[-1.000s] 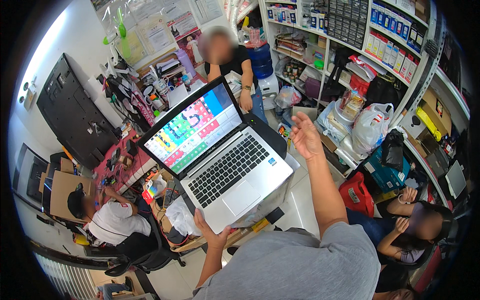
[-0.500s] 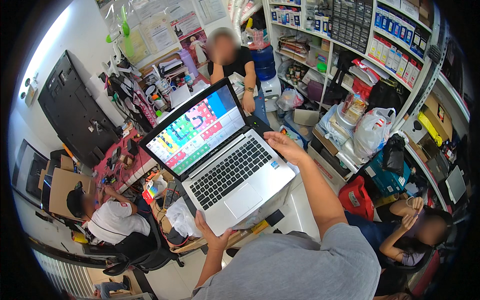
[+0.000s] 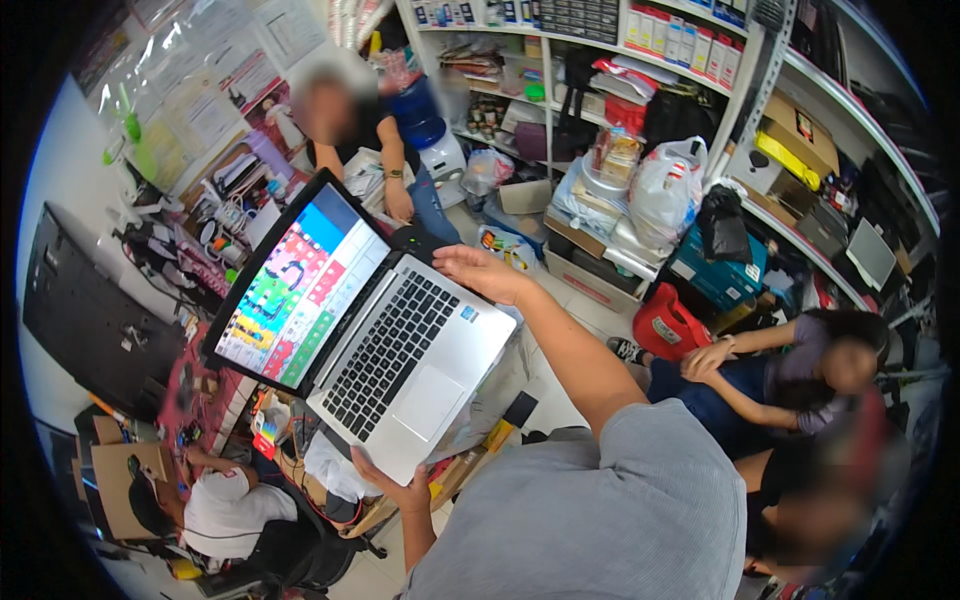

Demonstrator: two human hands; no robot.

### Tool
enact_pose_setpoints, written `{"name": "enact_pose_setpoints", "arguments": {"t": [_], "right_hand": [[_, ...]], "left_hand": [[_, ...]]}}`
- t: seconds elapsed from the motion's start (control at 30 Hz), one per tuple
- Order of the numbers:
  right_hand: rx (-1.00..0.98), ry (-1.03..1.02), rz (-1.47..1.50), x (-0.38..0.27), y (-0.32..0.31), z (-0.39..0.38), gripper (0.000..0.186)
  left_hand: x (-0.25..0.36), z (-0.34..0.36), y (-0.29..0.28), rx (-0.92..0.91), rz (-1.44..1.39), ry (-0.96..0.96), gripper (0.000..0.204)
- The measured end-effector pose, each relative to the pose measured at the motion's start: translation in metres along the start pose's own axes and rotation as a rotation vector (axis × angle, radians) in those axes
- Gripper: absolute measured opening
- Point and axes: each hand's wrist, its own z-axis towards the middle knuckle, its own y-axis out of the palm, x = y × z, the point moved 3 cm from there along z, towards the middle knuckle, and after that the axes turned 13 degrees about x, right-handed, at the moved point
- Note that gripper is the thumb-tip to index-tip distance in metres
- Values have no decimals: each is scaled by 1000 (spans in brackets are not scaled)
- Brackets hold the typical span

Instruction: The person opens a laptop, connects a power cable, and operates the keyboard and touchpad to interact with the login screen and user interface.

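A silver laptop (image 3: 430,385) with a black keyboard is open in front of me, its base slanting from near left to far right. Colourful icons fill its lit screen (image 3: 300,280). At the near edge of the base, my left hand (image 3: 400,490) is closed round the corner, some of its fingers hidden by the laptop. Beside the far right edge, close to the hinge, my right hand (image 3: 485,275) has its fingers stretched out toward the laptop. Whether those fingertips press on it, I cannot tell. A black object with a small green light (image 3: 415,240) shows behind the hinge.
Facing me, a person (image 3: 365,150) sits beyond the laptop. Another in white (image 3: 235,510) works at the left bench; others sit at right. White plastic (image 3: 335,465) lies near the laptop's left corner. Shelves (image 3: 600,110), bags and a red bag (image 3: 670,322) stand at right.
The view has swung, so the laptop and both hands appear farther left. My hands keep their places at the laptop. The seated person at right has brought their raised hands down to the knees.
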Motion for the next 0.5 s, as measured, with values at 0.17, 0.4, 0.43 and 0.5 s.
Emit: {"name": "enact_pose_setpoints", "arguments": {"t": [0.17, 0.4, 0.43, 0.5], "right_hand": [[44, -33, -115, -10, 4, -8, 47], [78, -51, -125, -8, 1, -5, 47], [71, -62, -142, -5, 2, -5, 47], [68, -67, -161, -4, 0, -5, 47]], "left_hand": [[6, 4, 1, -18, -69, -5, 115], [-3, 1, 1, -22, -38, -27, 121], [-2, 0, 0, -21, -45, -31, 121], [2, 0, 0, -16, -86, -61, 121]]}}
